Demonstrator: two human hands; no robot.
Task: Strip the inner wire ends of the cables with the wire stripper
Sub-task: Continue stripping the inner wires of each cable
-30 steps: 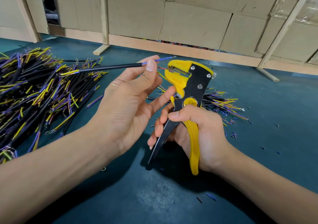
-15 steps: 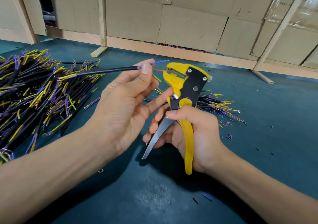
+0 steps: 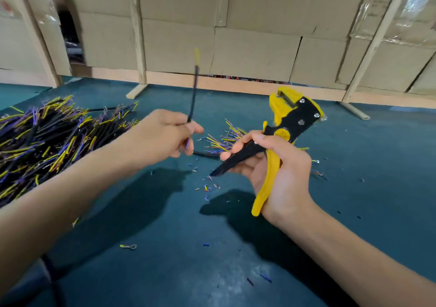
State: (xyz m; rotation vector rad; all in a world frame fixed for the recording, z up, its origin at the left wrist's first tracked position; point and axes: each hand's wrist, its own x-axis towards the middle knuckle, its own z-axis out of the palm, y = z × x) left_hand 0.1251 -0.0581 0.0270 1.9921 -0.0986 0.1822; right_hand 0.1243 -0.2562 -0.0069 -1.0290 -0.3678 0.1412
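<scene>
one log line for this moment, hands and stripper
left hand: grips black cable, upright, apart from tool | right hand: holds wire stripper, handles spread | stripped bits: on table

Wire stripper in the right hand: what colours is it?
Yellow and black wire stripper, clearest in the head view.

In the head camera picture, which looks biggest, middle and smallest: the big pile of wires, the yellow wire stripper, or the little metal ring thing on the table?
1. Pile of cables, by far the largest.
2. Wire stripper, held in the right hand.
3. Ring terminal, tiny even though it lies nearer the camera.
</scene>
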